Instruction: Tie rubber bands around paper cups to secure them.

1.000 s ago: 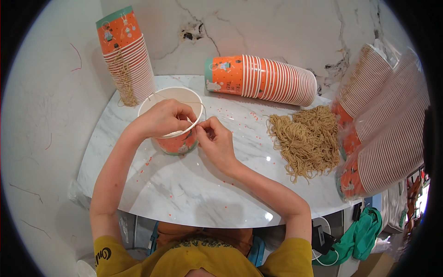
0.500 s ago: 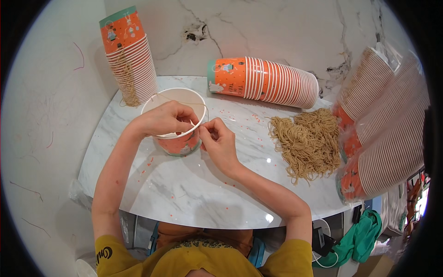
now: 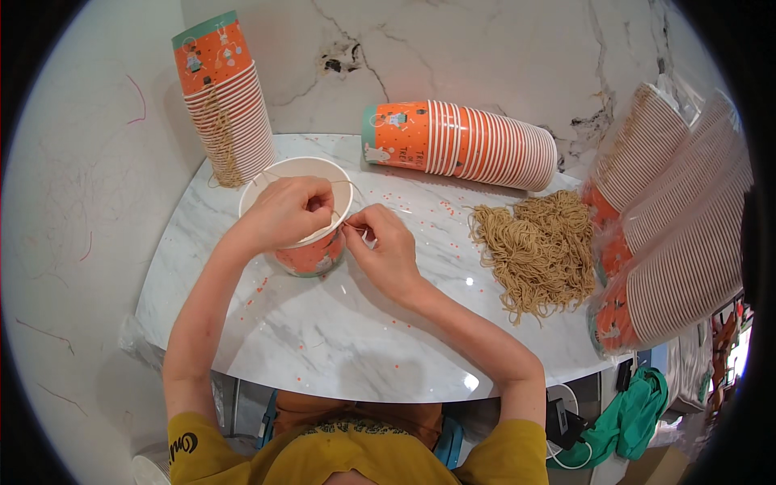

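Observation:
An orange paper bucket (image 3: 307, 259) with a white rim and green base stands near the table's left-middle. My left hand (image 3: 293, 212) reaches over the near rim, its fingers pinched together inside the bucket's mouth by the right side. Outside that same side, my right hand (image 3: 386, 249) pinches a tan string (image 3: 356, 191) close below the rim. The string loops loosely across the bucket's mouth. What sits between the left fingertips seems to be the string's end, though the fingers mostly cover it.
Nested buckets stand upside down in a tall stack (image 3: 230, 121) at back left. Another stack (image 3: 485, 145) lies on its side along the wall. Tan strings lie in a pile (image 3: 537, 255) on the right, beside bagged bucket stacks (image 3: 679, 267). Small orange bits dot the white table (image 3: 339, 347).
The bucket has shifted slightly left and turned a little under my hands. My left fingers have drawn closer together inside the rim; my right hand keeps its pinch.

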Motion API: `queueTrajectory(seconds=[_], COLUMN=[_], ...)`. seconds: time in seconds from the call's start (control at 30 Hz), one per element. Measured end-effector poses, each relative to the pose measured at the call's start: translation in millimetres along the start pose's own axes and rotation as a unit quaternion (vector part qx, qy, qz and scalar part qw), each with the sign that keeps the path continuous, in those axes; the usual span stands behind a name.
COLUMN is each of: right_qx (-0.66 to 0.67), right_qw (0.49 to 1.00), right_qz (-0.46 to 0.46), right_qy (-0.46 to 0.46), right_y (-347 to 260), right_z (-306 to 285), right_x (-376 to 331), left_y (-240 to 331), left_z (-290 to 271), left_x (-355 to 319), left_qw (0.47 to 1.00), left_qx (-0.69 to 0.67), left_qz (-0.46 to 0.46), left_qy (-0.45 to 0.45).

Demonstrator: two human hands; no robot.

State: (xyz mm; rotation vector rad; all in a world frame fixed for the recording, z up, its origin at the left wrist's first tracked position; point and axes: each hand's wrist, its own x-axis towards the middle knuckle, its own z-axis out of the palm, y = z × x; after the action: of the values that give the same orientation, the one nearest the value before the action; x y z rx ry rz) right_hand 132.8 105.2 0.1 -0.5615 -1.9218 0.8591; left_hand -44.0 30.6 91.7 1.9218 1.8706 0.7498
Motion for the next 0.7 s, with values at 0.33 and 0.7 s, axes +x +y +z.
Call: queueTrajectory(seconds=[0.33,0.7], right_qx=[-0.252,-0.040], right_qw=[0.931,0.971], right_qz=[-0.256,-0.212], right_qy=[0.068,-0.098], right_y=[1.9,-22.7], right_z=[-28.1,-28.1], right_x=[19.9,14.1], left_y=[37.2,-8.8], left_z=[46.6,65.8], left_x=[-74.0,-73.7], left_qw=[0.954,0.944], left_qx=[0.189,0.110], left_qz=[0.103,0.078], left_qy=[0.208,0.301])
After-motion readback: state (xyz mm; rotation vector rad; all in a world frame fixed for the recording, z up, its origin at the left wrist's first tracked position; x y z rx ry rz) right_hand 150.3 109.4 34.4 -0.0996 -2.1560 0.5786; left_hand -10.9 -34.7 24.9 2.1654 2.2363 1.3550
